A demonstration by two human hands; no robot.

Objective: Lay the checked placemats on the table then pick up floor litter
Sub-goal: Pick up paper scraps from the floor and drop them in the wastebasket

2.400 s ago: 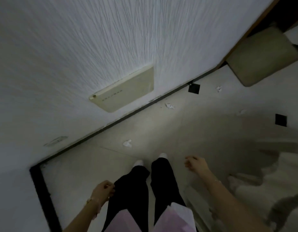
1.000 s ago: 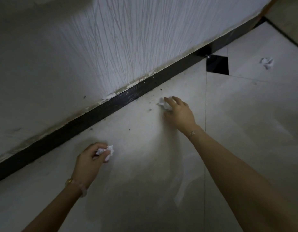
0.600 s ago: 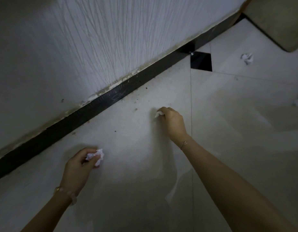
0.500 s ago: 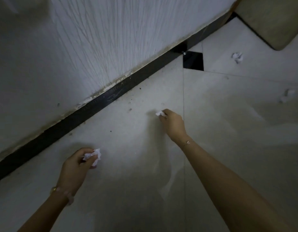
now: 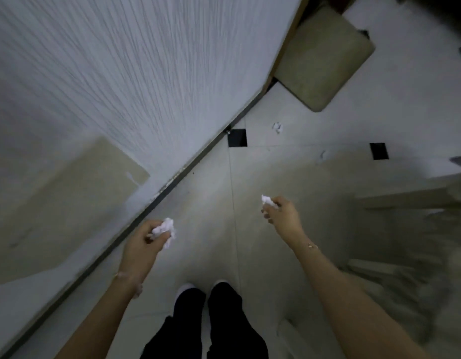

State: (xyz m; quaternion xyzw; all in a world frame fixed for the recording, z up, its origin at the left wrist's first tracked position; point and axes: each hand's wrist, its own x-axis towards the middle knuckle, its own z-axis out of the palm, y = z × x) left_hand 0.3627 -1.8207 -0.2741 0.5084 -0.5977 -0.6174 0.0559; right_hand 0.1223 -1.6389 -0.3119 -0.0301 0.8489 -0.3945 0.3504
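Observation:
I stand over a pale tiled floor beside a white wall. My left hand (image 5: 142, 244) is closed around a crumpled white paper scrap (image 5: 165, 228), held above the floor near the black skirting. My right hand (image 5: 282, 213) pinches a second, smaller white paper scrap (image 5: 267, 200) at its fingertips. Two more crumpled scraps lie on the floor ahead: one scrap (image 5: 278, 127) by a black inset tile, another scrap (image 5: 322, 155) further right. No placemats or table top are recognisable.
A black skirting (image 5: 177, 174) runs diagonally along the wall. A beige padded stool seat (image 5: 325, 55) stands at the upper right. A beige panel (image 5: 68, 198) sits on the wall at left. Blurred pale furniture (image 5: 405, 229) fills the right side. My feet (image 5: 203, 288) are below.
I have risen from a crouch, so the floor is farther away. Both hands lifted off the floor, each keeping its paper scrap. The stool and further scraps came into view.

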